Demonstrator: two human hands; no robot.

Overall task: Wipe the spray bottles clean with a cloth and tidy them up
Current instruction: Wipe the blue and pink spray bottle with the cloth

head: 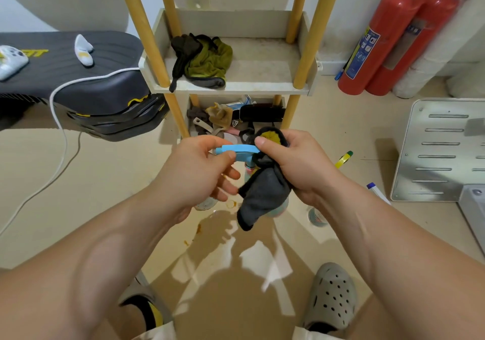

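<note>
A blue-headed spray bottle (240, 150) stands upright, mostly covered by a dark grey cloth (265, 192).

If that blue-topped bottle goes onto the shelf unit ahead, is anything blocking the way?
Nothing visible lies between the spray bottle, held by the left hand and, through the cloth, the right hand, and the shelf unit. On its middle shelf a green rag takes the left; the right looks free. The lower shelf is crowded.

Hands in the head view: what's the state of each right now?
Left hand: closed, fingers pinching the blue head of the spray bottle.
Right hand: closed, gripping the grey cloth against the bottle.
</note>
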